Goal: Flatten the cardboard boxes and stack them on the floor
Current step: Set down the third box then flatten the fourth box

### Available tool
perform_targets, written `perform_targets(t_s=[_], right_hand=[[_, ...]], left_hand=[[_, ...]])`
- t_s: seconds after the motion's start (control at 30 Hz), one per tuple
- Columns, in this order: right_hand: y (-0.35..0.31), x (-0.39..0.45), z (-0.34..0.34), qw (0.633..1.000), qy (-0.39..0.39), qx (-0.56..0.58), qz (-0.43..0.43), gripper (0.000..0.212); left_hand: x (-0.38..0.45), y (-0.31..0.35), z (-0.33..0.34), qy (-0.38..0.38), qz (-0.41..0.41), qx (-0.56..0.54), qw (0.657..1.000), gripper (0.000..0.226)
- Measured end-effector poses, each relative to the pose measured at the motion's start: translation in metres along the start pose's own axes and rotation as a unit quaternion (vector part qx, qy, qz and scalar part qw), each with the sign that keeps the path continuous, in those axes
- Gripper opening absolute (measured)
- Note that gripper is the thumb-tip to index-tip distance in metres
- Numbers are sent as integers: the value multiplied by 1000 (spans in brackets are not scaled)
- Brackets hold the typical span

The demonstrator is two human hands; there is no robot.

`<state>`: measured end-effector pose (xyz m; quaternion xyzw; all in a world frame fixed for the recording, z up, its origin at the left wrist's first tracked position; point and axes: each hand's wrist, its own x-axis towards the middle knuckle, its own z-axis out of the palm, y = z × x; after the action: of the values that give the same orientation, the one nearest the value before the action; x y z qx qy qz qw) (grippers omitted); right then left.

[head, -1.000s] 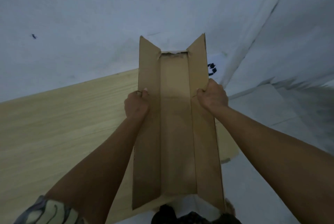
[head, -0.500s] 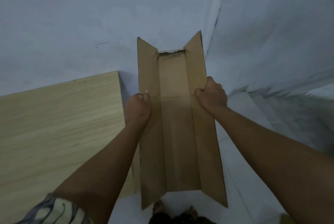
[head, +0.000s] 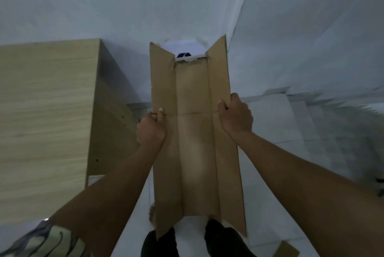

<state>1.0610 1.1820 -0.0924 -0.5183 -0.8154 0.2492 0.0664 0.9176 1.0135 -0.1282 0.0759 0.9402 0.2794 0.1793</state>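
Note:
A long brown cardboard box [head: 194, 132], opened out into a shallow trough with both side panels angled up, hangs in the air in front of me. My left hand [head: 151, 131] grips its left side panel about halfway along, thumb on the inner face. My right hand [head: 235, 118] grips the right side panel at the same height. The far end of the box has a torn edge with white tape. The near end hangs above my legs and feet.
A light wooden cabinet [head: 47, 123] stands at the left, its side wall close to the box. White walls meet in a corner ahead. Pale steps [head: 307, 123] lie at the right. A small cardboard piece [head: 285, 249] lies on the white floor at bottom right.
The view has swung right and downward: the cabinet has slid left, and the floor and my legs show more. Both hands keep the same grip on the box.

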Motion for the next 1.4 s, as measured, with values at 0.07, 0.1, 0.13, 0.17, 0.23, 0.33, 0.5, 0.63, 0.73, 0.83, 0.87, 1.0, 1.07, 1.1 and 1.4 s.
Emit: perform_targets(t_s=[0.07, 0.1, 0.13, 0.17, 0.23, 0.33, 0.5, 0.63, 0.73, 0.83, 0.87, 1.0, 1.07, 1.1, 1.4], right_hand=[[16, 17, 24, 1000, -19, -2, -2, 29], [25, 26, 38, 1000, -25, -4, -2, 30], [33, 35, 55, 1000, -30, -6, -1, 31], [43, 43, 73, 999, -31, -8, 0, 31], [62, 60, 113, 999, -36, -2, 0, 34], [97, 79, 182, 999, -42, 11, -1, 38], [161, 99, 303, 999, -41, 30, -4, 35], [213, 112, 391, 999, -38, 33, -7, 34], [247, 124, 450, 998, -37, 45, -3, 35], [268, 138, 495, 998, -33, 57, -8, 40], [274, 144, 507, 998, -32, 59, -11, 40], [289, 166, 548, 997, -31, 68, -17, 39], [297, 177, 566, 997, -32, 74, -11, 39], [299, 183, 574, 997, -31, 75, -8, 40], [292, 222, 600, 996, 39, -58, -56, 48]], left_hand=[[9, -10, 28, -1, -13, -2, 1000, 66], [15, -16, 42, -1, -19, -4, 1000, 68], [23, -23, 57, 2, -25, -10, 1000, 69], [32, -31, 73, 4, -37, -19, 999, 68], [52, -52, 110, 12, -56, -44, 997, 63], [79, -88, 169, 21, -79, -75, 994, 54], [122, -164, 269, 16, -74, -34, 997, 54], [153, -220, 348, 28, -68, -28, 997, 53], [172, -252, 398, 31, -80, -27, 996, 51], [190, -281, 435, 52, -82, -30, 995, 50], [198, -291, 446, 61, -83, -27, 994, 50], [228, -316, 474, 85, -67, -15, 994, 52], [243, -324, 483, 89, -70, -4, 994, 54], [250, -327, 485, 92, -69, 5, 993, 56], [295, -336, 492, 126, -41, 56, 990, 59]])
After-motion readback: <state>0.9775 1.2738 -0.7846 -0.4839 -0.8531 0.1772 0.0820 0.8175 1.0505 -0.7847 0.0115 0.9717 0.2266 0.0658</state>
